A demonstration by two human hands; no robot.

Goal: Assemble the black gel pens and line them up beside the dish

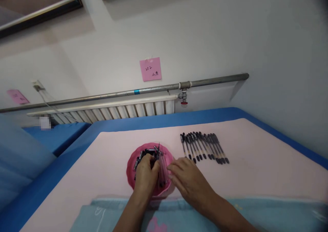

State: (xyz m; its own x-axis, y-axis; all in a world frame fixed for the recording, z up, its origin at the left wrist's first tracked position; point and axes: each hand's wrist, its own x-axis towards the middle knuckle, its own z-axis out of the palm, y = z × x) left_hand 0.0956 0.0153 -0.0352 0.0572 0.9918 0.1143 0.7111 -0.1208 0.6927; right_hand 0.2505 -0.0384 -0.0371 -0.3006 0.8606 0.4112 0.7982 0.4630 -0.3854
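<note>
Pink mat (269,150): one basket (130,163), roughly twelve pens (206,144) beside.

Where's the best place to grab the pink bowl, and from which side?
Probably take the bowl by its left rim, coming from the left: its wavy edge shows uncovered there, whereas the right hand covers part of the right edge.

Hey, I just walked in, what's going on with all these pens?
A person is working at a pink bowl of clear tubes and dark pen pieces. Their left hand reaches into it; its exact grip is hidden. The right hand is at the bowl's right side. Beyond it, black-capped pens lie in a row.
</note>
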